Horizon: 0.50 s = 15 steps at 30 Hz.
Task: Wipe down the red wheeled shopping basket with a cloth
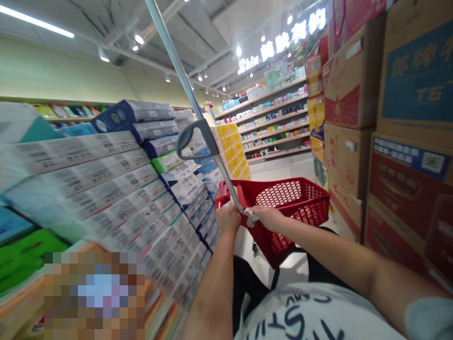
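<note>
A red plastic shopping cart [307, 200] with perforated basket walls stands right in front of my body. A tall metal pole [180, 66] slants up from its near end, with a grey loop handle [198, 139] partway along it. My left hand [227, 218] is closed at the cart's near end, just left of the pole's lower part; its fingertips are hidden. Crumpled white tissue or cloth [251, 216] is pinched in my right hand [269, 218] and lies against the lower end of the pole. Both hands are close together.
Stacked white-wrapped packs [141, 189] line the left side. Cardboard cartons [348, 160] are piled high on the right. Ahead, yellow boxes [231, 148] stand beside the aisle, with stocked shelves [276, 120] beyond. A pixelated patch [95, 293] hides the lower left.
</note>
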Tool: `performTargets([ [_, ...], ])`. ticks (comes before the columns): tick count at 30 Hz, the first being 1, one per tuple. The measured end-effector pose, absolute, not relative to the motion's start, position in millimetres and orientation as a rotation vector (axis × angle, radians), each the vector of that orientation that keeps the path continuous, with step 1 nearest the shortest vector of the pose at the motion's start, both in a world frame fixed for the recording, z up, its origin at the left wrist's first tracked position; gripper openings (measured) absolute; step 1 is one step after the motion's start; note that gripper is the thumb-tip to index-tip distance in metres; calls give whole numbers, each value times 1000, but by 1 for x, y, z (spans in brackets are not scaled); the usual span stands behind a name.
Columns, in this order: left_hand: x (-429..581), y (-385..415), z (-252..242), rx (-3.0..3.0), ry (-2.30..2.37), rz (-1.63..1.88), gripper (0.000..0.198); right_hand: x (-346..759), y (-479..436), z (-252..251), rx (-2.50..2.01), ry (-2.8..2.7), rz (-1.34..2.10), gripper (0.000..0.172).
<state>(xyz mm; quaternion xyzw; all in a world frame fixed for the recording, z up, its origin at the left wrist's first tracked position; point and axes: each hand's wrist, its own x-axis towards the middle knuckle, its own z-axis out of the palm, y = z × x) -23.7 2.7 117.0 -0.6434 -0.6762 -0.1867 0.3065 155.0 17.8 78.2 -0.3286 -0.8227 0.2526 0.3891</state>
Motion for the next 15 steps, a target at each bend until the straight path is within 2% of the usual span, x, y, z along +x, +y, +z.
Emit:
performTargets([
  [3, -24, 3, 117, -1700, -1808, -483, 31, 157, 17, 84, -918, -2223, 440, 37],
  [6, -24, 3, 116, -1703, -1794, -475, 32, 160, 13, 82, -958, -2275, 244, 43],
  [11, -23, 3, 117, -1699, -1766, -496, 33, 161, 11, 83, -1161, -2285, 213, 43],
  [15, -23, 5, 117, -1705, -1779, -508, 30, 153, 9, 81, -980, -2283, 140, 53],
])
